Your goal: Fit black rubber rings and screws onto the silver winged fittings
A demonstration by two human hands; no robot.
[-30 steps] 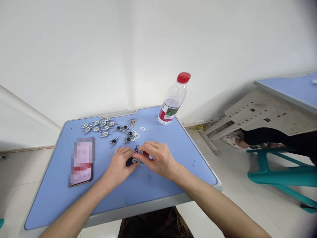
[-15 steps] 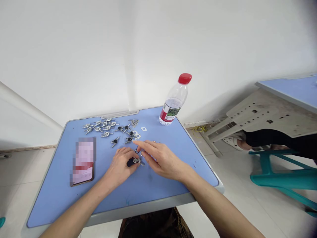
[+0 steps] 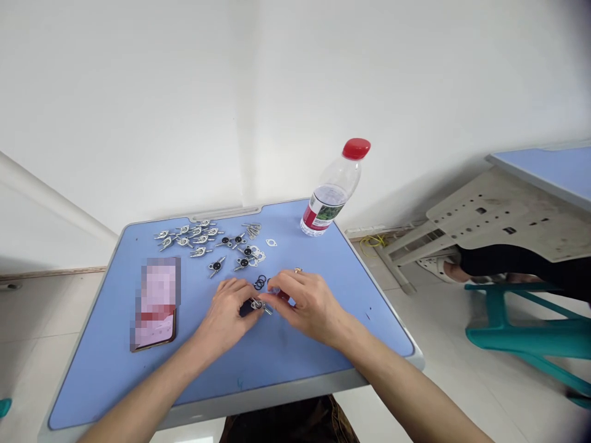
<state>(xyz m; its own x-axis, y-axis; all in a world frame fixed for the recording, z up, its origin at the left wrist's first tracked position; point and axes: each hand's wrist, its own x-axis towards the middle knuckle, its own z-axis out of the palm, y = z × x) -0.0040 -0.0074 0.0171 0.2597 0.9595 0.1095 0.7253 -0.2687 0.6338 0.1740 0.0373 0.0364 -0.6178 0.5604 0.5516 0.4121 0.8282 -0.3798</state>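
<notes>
My left hand (image 3: 229,309) pinches a small metal valve-like fitting (image 3: 258,304) with a flange and thin pipe stubs, low over the blue table. Close on its right, my right hand (image 3: 308,306) has thumb and index finger bent together at the fitting; what they hold, if anything, is too small to make out. A dark red patch shows under its curled fingers. Just beyond the fingertips lie several black rubber rings (image 3: 260,282). Fittings with black round faces (image 3: 244,263) rest farther back, beside thin flat metal plates (image 3: 258,255).
More metal fittings (image 3: 183,242) are grouped at the back left, with a small pile of screw-like parts (image 3: 252,230) to their right. A phone (image 3: 157,307) lies at the left. A water bottle (image 3: 325,200) stands at the back right. A teal stool (image 3: 521,335) is beyond the table.
My right index finger has drawn back from over the rings and bent in toward the fitting, leaving the rings uncovered. My left hand keeps its hold. The view has shifted slightly.
</notes>
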